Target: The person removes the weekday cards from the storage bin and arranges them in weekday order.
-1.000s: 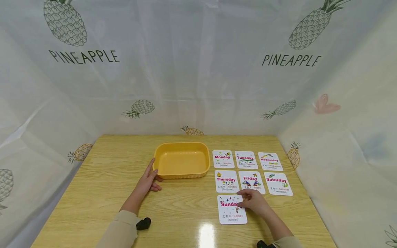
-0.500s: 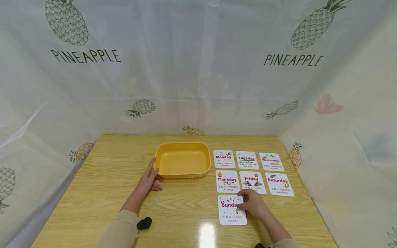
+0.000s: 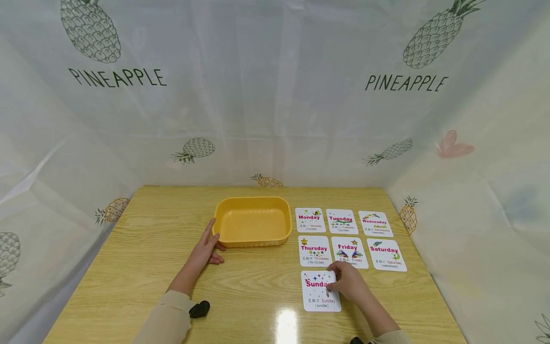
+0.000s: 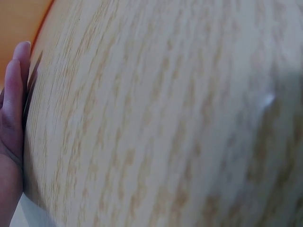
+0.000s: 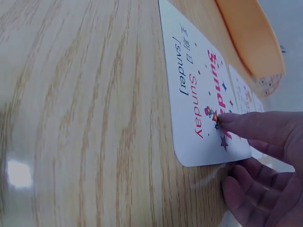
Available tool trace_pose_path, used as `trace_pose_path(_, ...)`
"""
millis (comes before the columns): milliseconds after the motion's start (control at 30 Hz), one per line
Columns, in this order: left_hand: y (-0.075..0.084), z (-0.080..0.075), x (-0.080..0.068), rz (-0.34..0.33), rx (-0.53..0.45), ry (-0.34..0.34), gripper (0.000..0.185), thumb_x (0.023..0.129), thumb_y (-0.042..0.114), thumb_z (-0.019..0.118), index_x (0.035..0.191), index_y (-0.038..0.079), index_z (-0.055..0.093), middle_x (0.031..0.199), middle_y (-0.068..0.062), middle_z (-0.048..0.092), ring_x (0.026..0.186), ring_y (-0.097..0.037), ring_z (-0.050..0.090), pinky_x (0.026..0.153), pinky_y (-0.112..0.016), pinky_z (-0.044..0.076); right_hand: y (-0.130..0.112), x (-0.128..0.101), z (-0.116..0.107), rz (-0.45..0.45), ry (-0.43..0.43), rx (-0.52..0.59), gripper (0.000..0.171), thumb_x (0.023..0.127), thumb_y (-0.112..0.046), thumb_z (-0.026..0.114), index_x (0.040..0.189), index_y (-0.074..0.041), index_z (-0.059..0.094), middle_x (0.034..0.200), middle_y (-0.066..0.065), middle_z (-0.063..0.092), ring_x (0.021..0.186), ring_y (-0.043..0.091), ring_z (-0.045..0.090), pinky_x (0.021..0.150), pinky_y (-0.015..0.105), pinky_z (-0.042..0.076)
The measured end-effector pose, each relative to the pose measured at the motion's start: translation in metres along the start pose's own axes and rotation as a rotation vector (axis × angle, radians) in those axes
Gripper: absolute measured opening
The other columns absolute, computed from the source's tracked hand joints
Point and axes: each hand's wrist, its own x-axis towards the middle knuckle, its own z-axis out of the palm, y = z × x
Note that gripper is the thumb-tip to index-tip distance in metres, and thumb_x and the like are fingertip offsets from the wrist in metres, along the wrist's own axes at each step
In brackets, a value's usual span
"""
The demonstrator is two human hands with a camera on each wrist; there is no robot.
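Note:
My right hand [image 3: 350, 282] pinches the right edge of the Sunday card [image 3: 315, 301], thumb on its printed face. In the right wrist view the card [image 5: 187, 113] lies close over the wood, other fingers [image 5: 236, 189] loosely bent beside its edge. At the near left corner of a yellow plastic basket [image 3: 252, 227], my left hand [image 3: 204, 248] touches the wall with extended fingers. Those straight fingers [image 4: 14, 90] also show against the basket in the left wrist view. The basket holds nothing.
Above the Sunday card lie two rows of day cards: Monday [image 3: 310, 220], Tuesday [image 3: 342, 221], Wednesday [image 3: 375, 223], then Thursday [image 3: 315, 252], Friday [image 3: 349, 252] and Saturday [image 3: 386, 254]. The wooden table [image 3: 142, 248] is enclosed by a pineapple-print curtain [image 3: 258, 95].
The Sunday card has shifted very slightly left and nearer me under my right hand. My left hand stays at the basket.

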Motion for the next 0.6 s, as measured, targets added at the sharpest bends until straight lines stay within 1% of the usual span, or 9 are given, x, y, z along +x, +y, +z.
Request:
trace_pose_path(100,0.001,0.0,0.0,0.0,-0.004,-0.008,0.062,0.104,0.042,0.042,0.155,0.045,0.007,0.095,-0.018,0.064,0.062,-0.028,0.069,0.054,-0.033,0.057,-0.001,-0.001,-0.001,-0.003,-0.001,-0.002,0.041,0.066,-0.006,0.089,0.1,-0.005,0.067,0.084,0.0,0.056,0.075,0.017,0.048,0.068,0.034,0.043)
trace_pose_path(167,0.003,0.0,-0.001,-0.016,-0.011,-0.012,0.062,0.104,0.041,0.042,0.155,0.046,0.007,0.097,-0.019,0.064,0.062,-0.028,0.069,0.054,-0.033,0.057,-0.001,-0.001,-0.001,0.004,-0.003,0.0,0.041,0.066,-0.005,0.089,0.1,-0.005,0.067,0.083,0.0,0.055,0.074,0.017,0.048,0.067,0.033,0.042)
trace_pose_path(233,0.006,0.0,-0.002,-0.022,-0.019,-0.021,0.062,0.105,0.039,0.042,0.155,0.043,0.007,0.098,-0.022,0.064,0.063,-0.03,0.069,0.055,-0.034,0.058,-0.001,-0.001,-0.001,0.007,-0.004,0.004,0.04,0.066,-0.005,0.089,0.1,-0.005,0.067,0.083,0.0,0.055,0.074,0.017,0.048,0.067,0.033,0.042)
trace_pose_path(400,0.022,0.0,-0.014,-0.006,-0.021,-0.055,0.062,0.107,0.032,0.041,0.158,0.034,0.005,0.101,-0.028,0.063,0.067,-0.035,0.069,0.059,-0.038,0.058,0.0,-0.001,-0.001,0.005,-0.008,0.009,0.041,0.066,-0.006,0.089,0.1,-0.005,0.066,0.086,0.001,0.055,0.076,0.018,0.048,0.067,0.033,0.043)
trace_pose_path(467,0.025,0.0,-0.016,0.009,-0.017,-0.063,0.063,0.107,0.031,0.04,0.158,0.032,0.004,0.1,-0.029,0.062,0.066,-0.036,0.069,0.059,-0.039,0.058,0.0,-0.001,-0.001,0.001,-0.007,0.006,0.041,0.066,-0.007,0.089,0.1,-0.006,0.067,0.088,0.001,0.056,0.077,0.018,0.048,0.068,0.034,0.043)
trace_pose_path(600,0.016,0.0,-0.01,0.002,-0.019,-0.047,0.063,0.106,0.034,0.042,0.157,0.038,0.005,0.1,-0.027,0.063,0.065,-0.034,0.069,0.057,-0.036,0.058,0.001,-0.001,0.0,0.002,-0.006,0.006,0.04,0.066,-0.006,0.089,0.099,-0.006,0.067,0.091,0.003,0.056,0.079,0.018,0.05,0.07,0.035,0.045)
